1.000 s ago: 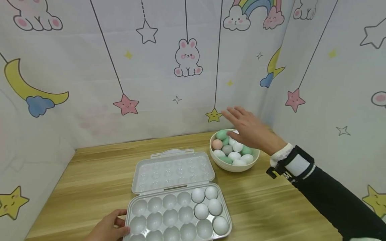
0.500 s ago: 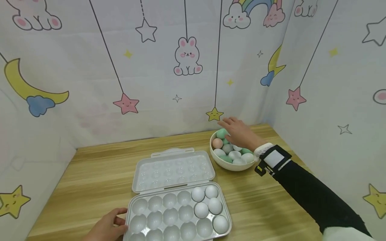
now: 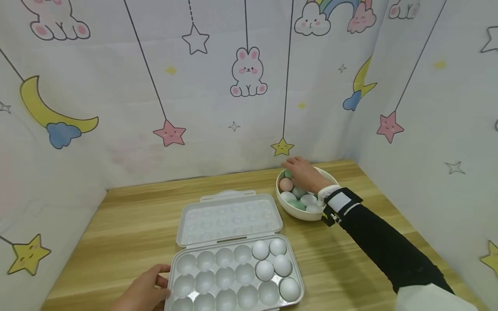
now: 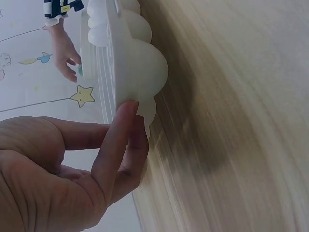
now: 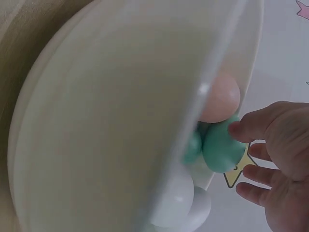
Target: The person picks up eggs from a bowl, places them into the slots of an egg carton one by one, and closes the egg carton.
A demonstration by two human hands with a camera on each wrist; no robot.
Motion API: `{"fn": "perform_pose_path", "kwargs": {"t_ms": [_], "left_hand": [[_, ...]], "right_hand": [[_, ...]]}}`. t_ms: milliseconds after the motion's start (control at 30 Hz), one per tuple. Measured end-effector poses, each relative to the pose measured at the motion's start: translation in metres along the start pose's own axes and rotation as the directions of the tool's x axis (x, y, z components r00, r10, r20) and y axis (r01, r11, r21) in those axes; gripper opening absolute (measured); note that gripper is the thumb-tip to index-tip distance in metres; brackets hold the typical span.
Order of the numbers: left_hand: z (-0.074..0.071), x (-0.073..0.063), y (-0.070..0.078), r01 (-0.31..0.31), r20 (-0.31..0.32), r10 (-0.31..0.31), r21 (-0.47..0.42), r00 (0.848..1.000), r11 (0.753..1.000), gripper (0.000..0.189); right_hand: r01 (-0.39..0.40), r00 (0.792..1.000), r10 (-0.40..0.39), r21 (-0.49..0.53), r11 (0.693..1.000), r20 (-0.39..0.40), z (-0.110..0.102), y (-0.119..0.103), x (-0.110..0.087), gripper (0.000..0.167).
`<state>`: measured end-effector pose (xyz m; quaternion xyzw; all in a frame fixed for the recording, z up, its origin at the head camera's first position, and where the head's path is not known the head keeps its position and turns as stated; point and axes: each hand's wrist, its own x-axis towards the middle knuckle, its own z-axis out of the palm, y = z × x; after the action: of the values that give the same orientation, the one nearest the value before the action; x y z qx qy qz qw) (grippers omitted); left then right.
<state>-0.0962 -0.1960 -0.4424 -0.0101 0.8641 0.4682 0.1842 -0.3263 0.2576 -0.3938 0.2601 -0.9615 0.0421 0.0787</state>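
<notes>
Item, your left hand [image 3: 149, 287]: at the left end of the egg tray [image 3: 225, 277], thumb and curled fingers gripping its edge. The head view gives this from above; the left wrist view adds the tray's underside, with rounded cup bottoms bulging over the table [image 3: 128, 233].

Item, the egg tray: opened flat on the table, lid [image 3: 229, 218] laid back behind it. Five white eggs [image 3: 265, 271] sit in cups at its right end, a count you get from the head view; your left wrist camera catches only some egg tops above the rim.

Item, your right hand [image 3: 305, 175]: over the bowl [image 5: 96, 121], which stands on the table to the right of the lid. The head view hides your fingertips; the right wrist view shows thumb and fingers parted and loosely extended, the thumb at a green egg [image 5: 223, 147]. Whether it touches or merely overlaps, you cannot tell.

Item, the bowl's contents: a pink egg [image 5: 223, 99] next to the green egg, with white and green ones around.

Item, wrist strap [image 3: 342, 201]: on your right arm, over a black sleeve [image 3: 385, 242].
</notes>
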Motion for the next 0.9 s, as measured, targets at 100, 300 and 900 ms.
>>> {"fn": "perform_pose_path", "kwargs": {"t_ms": [100,300,900], "left_hand": [[0.0,-0.001,0.002,-0.013,0.011,0.013,0.002,1.0,1.0,0.051],[-0.002,-0.001,-0.001,-0.006,0.062,0.013,-0.108,0.998,0.994,0.054],[-0.01,-0.004,-0.008,-0.008,0.1,0.028,-0.194,0.995,0.981,0.053]], "right_hand": [[-0.017,0.999,0.017,-0.016,1.0,0.028,0.004,0.0,0.001,0.043],[-0.035,0.999,0.036,-0.03,0.999,0.04,0.011,0.004,0.0,0.039],[-0.023,0.998,0.021,-0.039,0.999,-0.051,0.012,0.006,0.001,0.037]]}}
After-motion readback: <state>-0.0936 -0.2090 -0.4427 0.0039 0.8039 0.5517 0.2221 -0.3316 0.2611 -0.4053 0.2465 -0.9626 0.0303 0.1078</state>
